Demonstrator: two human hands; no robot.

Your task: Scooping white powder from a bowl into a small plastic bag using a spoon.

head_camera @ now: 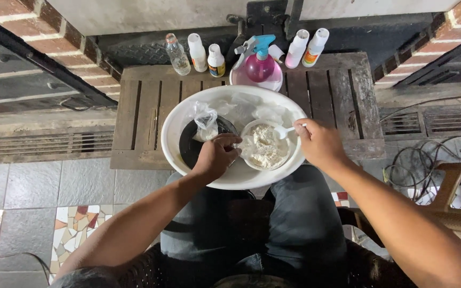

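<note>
At the centre of the frame, a wide white plastic basin [188,114] sat on the slatted dark wooden surface [150,101]. Inside it, the left hand [217,156] curled over the rim of a small white bowl of pale powder [264,146], its fingertips hidden, so whether it gripped or only rested was unclear. The right hand [318,143] pinched the handle of a white plastic spoon [284,130], whose bowl lay over the powder. Left of the bowl a round black container [190,146] was partly covered by a crumpled clear plastic bag [206,120] and the left hand. Along the upper edge stood a pink spray bottle with a blue trigger [259,64] and several small white bottles [197,52], their labels too small to make out.
</note>
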